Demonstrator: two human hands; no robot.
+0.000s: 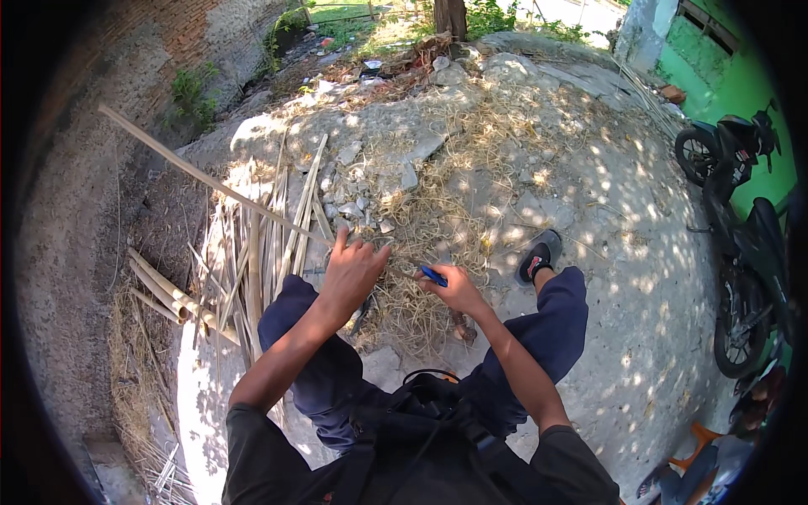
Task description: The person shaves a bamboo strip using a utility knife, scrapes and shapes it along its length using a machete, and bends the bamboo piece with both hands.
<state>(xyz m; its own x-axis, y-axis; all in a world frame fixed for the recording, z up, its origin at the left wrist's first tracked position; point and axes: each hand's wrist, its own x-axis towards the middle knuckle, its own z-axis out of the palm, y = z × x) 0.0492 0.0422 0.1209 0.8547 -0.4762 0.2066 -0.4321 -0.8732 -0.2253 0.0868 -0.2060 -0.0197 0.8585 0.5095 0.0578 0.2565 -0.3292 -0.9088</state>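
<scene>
My left hand (349, 273) is closed round a long, pale bamboo strip (210, 181), its index finger partly raised. From that hand the strip slants up and away to the far left. Close by on the right, my right hand (457, 292) grips a knife by its blue handle (433, 276). A thin blade seems to point from it toward my left hand, but its edge is hard to make out. Both hands are held above my knees, over a heap of curly bamboo shavings (412, 316) on the ground.
Split bamboo strips (252, 269) lie to my left, beside thicker bamboo poles (164, 286). Broken stones (358, 206) sit ahead. A brick wall (168, 34) bounds the left side; motorcycles (741, 278) stand along the right by a green wall (699, 76). Another person (699, 475) is at lower right.
</scene>
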